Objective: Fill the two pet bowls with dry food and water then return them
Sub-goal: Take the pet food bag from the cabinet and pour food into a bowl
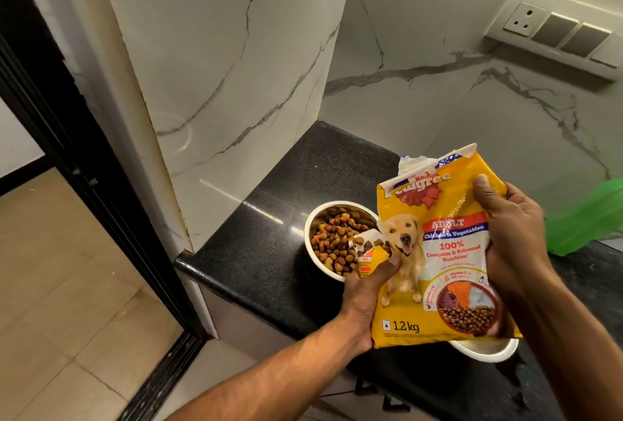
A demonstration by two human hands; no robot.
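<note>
Both the left hand (pixel 365 289) and right hand (pixel 512 235) gripped the yellow plastic dog-food bag (pixel 435 252), its torn corner just past the left fingertips spilling kibble into the round steel bowl (pixel 315 218), which probably risked overflowing onto the black granite counter (pixel 266 238).

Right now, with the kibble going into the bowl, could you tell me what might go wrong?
1. The food bag pours from a torn corner held by the left hand; kibble could miss the steel bowl and scatter on the black counter.
2. That bowl sits near the counter's edge, so a nudge might tip it.
3. The second bowl is mostly hidden under the bag and could be bumped.
</note>
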